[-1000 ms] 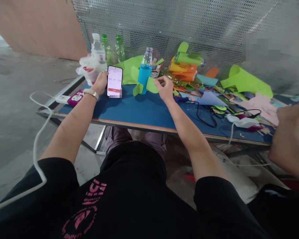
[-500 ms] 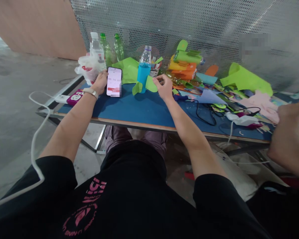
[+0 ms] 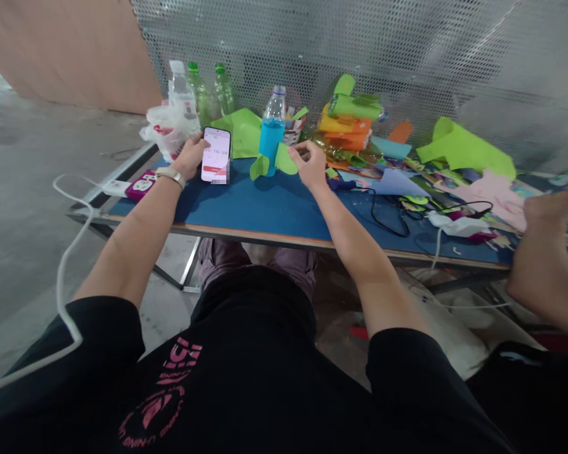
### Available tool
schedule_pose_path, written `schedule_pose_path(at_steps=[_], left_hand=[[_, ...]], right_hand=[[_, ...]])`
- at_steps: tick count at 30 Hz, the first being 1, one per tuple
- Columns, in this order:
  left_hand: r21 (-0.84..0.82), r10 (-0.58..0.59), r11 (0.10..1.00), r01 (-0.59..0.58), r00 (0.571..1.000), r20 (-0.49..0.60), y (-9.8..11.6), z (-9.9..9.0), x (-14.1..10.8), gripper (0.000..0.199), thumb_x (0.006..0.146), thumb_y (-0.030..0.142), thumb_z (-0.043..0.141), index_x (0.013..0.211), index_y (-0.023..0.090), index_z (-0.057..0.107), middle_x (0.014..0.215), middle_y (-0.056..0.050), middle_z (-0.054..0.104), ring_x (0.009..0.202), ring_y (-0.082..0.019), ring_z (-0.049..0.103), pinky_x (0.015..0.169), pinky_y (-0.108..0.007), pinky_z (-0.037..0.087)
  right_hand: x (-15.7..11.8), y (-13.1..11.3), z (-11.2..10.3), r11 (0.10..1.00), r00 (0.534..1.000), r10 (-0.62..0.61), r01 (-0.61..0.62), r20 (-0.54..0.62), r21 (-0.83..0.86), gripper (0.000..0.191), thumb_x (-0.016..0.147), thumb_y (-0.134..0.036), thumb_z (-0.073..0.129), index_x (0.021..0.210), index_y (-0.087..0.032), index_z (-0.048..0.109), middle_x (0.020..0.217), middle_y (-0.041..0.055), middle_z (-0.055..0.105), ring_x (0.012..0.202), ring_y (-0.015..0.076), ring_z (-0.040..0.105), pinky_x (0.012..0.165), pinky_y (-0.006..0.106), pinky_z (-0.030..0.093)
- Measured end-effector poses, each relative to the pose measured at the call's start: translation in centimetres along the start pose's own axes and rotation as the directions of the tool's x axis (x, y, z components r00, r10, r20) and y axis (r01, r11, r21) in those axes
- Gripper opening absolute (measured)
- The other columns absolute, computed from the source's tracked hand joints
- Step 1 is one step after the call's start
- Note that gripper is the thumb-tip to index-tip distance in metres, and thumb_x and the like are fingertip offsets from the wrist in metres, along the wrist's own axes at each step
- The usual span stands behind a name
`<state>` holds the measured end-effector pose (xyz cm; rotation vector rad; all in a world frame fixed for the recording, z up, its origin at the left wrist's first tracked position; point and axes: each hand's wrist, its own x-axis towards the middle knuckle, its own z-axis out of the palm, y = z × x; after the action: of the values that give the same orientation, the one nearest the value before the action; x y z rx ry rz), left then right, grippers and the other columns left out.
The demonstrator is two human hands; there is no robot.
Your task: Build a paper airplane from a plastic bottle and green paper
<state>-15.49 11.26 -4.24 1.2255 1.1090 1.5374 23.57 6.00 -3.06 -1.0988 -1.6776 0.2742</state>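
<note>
My left hand [image 3: 190,156] is wrapped round the left side of a phone [image 3: 216,153] with a lit timer screen, its thumb over the screen. Right of the phone stands a clear bottle [image 3: 271,130] with a blue band round it and green paper flaps at its sides. My right hand [image 3: 311,164] pinches the edge of the right green paper flap [image 3: 286,159]. The left green flap [image 3: 260,166] sticks out toward the phone, untouched.
Behind the phone are green-capped bottles [image 3: 224,90] and a white plastic bag [image 3: 163,131]. Orange and green paper-wrapped bottles [image 3: 345,126], paper scraps [image 3: 400,183] and a black cable [image 3: 383,221] lie rightward. Another person's arm [image 3: 544,265] rests at far right.
My left thumb has moved right, onto the phone screen. The timer reading has advanced. My right hand stays at the green flap, and the view has shifted slightly.
</note>
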Motion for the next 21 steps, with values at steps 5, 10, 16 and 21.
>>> schedule_pose_path(at_steps=[5,10,16,21], left_hand=[[-0.062,-0.101,0.993,0.100,0.995,-0.014,1.3,0.6,-0.9,0.022,0.094,0.023,0.078,0.114,0.027,0.071,0.102,-0.001,0.084,0.122,-0.025,0.082,0.110,-0.039,0.066],[0.055,-0.154,0.986,0.155,0.988,-0.010,2.3,0.8,-1.1,0.030,0.106,0.048,0.082,0.125,0.028,0.070,0.091,0.005,0.078,0.119,-0.019,0.075,0.116,-0.036,0.059],[0.175,-0.129,0.976,0.128,0.992,-0.007,3.1,1.3,-2.3,0.031,0.110,0.053,0.079,0.125,0.027,0.072,0.095,0.002,0.080,0.128,-0.020,0.072,0.121,-0.039,0.059],[0.092,-0.130,0.987,0.133,0.991,-0.040,3.1,1.4,-2.5,0.013,0.124,0.027,0.069,0.112,0.026,0.064,0.089,0.003,0.071,0.119,-0.016,0.075,0.110,-0.032,0.062]], right_hand=[[0.0,0.2,0.1,1.000,1.000,-0.008,0.008,-0.005,-0.016,0.101,0.092,-0.128,0.058,0.106,-0.030,0.078,0.120,0.0183,0.088,0.118,0.0436,0.087,0.113,0.075,0.077],[0.1,1.1,0.2,0.998,0.999,-0.041,0.041,0.009,-0.040,0.094,0.101,-0.120,0.058,0.111,-0.030,0.081,0.122,0.0185,0.087,0.122,0.0446,0.086,0.113,0.076,0.076],[0.1,0.8,0.2,0.999,1.000,-0.023,0.024,0.007,-0.029,0.098,0.094,-0.125,0.060,0.110,-0.030,0.080,0.119,0.0171,0.088,0.115,0.0417,0.086,0.111,0.074,0.077],[0.0,0.2,0.1,0.999,1.000,-0.016,0.016,0.004,-0.029,0.100,0.092,-0.127,0.057,0.107,-0.030,0.078,0.119,0.0173,0.088,0.113,0.0405,0.086,0.110,0.072,0.078]])
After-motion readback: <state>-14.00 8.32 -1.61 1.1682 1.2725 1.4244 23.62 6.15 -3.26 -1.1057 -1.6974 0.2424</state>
